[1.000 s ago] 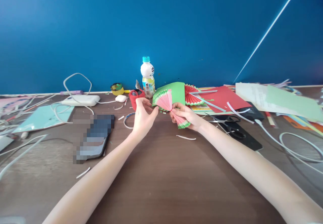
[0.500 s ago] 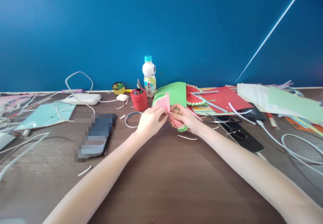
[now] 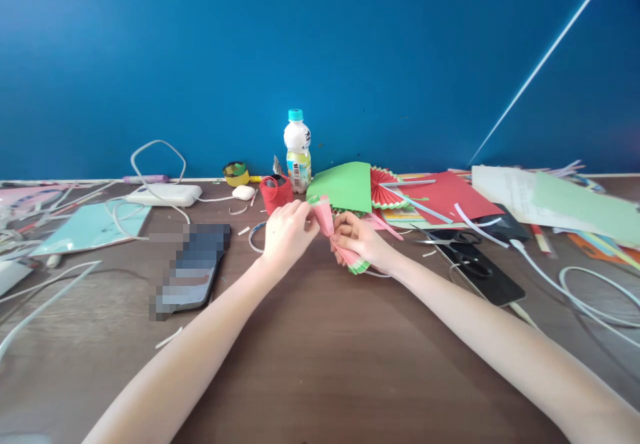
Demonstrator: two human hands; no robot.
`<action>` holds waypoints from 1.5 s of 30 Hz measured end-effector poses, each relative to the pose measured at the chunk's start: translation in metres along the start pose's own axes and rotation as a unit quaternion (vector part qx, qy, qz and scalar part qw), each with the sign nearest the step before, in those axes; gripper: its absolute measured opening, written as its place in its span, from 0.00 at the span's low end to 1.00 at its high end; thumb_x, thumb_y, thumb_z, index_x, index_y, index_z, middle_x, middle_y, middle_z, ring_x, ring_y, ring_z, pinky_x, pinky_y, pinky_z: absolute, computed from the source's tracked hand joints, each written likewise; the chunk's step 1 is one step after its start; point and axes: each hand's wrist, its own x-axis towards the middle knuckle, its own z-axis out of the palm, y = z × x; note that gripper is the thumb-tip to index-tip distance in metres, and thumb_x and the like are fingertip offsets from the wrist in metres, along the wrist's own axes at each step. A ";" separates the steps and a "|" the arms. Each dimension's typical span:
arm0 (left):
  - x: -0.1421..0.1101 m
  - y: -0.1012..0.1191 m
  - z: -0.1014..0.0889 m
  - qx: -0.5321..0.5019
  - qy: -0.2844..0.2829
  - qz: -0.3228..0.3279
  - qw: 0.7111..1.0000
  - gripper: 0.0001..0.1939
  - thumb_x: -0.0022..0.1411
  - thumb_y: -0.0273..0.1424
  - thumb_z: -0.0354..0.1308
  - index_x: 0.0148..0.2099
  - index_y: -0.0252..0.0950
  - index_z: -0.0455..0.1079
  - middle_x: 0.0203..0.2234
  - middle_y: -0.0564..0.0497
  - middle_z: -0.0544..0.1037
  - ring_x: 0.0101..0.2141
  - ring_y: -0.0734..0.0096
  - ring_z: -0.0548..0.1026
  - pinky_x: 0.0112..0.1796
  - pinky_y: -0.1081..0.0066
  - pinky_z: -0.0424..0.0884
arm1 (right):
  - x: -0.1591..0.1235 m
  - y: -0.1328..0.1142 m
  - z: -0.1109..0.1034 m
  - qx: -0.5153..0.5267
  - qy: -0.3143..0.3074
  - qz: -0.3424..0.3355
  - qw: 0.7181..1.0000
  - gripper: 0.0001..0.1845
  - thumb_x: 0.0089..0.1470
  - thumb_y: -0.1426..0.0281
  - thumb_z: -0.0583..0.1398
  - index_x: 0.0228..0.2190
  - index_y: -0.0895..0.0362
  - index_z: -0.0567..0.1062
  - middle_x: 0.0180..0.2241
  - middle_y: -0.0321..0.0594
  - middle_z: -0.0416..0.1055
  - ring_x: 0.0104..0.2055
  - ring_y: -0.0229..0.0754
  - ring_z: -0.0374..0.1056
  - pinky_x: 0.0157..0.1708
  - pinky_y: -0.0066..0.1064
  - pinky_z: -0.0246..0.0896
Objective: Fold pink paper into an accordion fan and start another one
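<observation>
A pleated paper fan, pink with a green striped edge, is held above the table between both hands. My left hand is closed at its upper left part, fingertips bent and partly hidden behind the knuckles. My right hand pinches the fan near its narrow middle, with the lower pleats spreading out beneath the fingers. Just behind the hands lies a green paper sheet. A finished-looking red pleated fan with a green and white rim rests beside it, pale blue paper sticks across it.
Behind my left hand stand a red pouch and a drink bottle. Scissors lie over a dark phone at right. Another phone, a white power strip and cables are at left. Red paper lies at back right.
The fan's upper part has gone from spread wide to a narrow folded bundle. My left hand has shifted slightly left and down, and the lower part has tilted downward.
</observation>
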 end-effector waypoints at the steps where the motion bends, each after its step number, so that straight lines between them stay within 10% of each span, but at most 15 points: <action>1: 0.000 -0.001 -0.001 -0.008 0.003 -0.011 1.000 0.06 0.54 0.26 0.50 0.26 0.36 0.63 0.22 0.51 0.69 0.26 0.70 0.67 0.28 0.71 0.57 | 0.000 0.001 0.000 0.004 -0.002 0.007 1.000 0.15 0.47 0.65 0.62 0.32 0.55 0.60 0.22 0.30 0.68 0.18 0.35 0.67 0.17 0.27 0.63; 8: -0.001 0.006 0.001 -0.263 -0.036 -0.160 0.951 0.09 0.56 0.31 0.48 0.25 0.36 0.62 0.21 0.54 0.68 0.25 0.72 0.67 0.28 0.72 0.59 | 0.007 0.003 -0.010 0.095 0.081 -0.005 0.992 0.16 0.43 0.66 0.64 0.34 0.56 0.66 0.27 0.36 0.72 0.29 0.39 0.71 0.31 0.33 0.67; 13: -0.003 0.013 0.015 -0.561 -0.149 -0.260 0.771 0.08 0.54 0.35 0.53 0.32 0.35 0.66 0.29 0.51 0.75 0.33 0.69 0.73 0.36 0.69 0.66 | 0.008 -0.001 -0.011 0.149 0.085 0.010 0.985 0.13 0.42 0.67 0.64 0.33 0.56 0.71 0.28 0.36 0.72 0.34 0.39 0.70 0.37 0.32 0.64; 16: -0.004 0.015 0.017 -0.625 -0.170 -0.259 0.716 0.11 0.53 0.37 0.56 0.35 0.34 0.67 0.33 0.50 0.76 0.36 0.69 0.73 0.40 0.68 0.65 | 0.006 -0.004 -0.009 0.150 0.074 0.019 0.986 0.13 0.41 0.69 0.64 0.33 0.55 0.71 0.28 0.34 0.71 0.31 0.36 0.68 0.33 0.29 0.63; 35: 0.001 0.019 0.007 -0.629 -0.129 -0.236 0.730 0.08 0.52 0.32 0.57 0.32 0.31 0.71 0.27 0.51 0.76 0.31 0.72 0.72 0.38 0.70 0.65 | 0.004 0.000 -0.006 0.120 -0.001 0.013 0.993 0.16 0.46 0.66 0.62 0.36 0.56 0.63 0.18 0.28 0.65 0.18 0.31 0.62 0.19 0.24 0.54; 45: -0.003 0.015 0.019 -0.712 -0.126 -0.243 0.646 0.11 0.51 0.34 0.60 0.35 0.31 0.72 0.29 0.49 0.77 0.31 0.72 0.73 0.38 0.70 0.66 | 0.003 0.003 -0.004 0.159 -0.015 0.014 0.987 0.15 0.47 0.66 0.62 0.35 0.55 0.63 0.17 0.26 0.63 0.17 0.29 0.59 0.19 0.23 0.51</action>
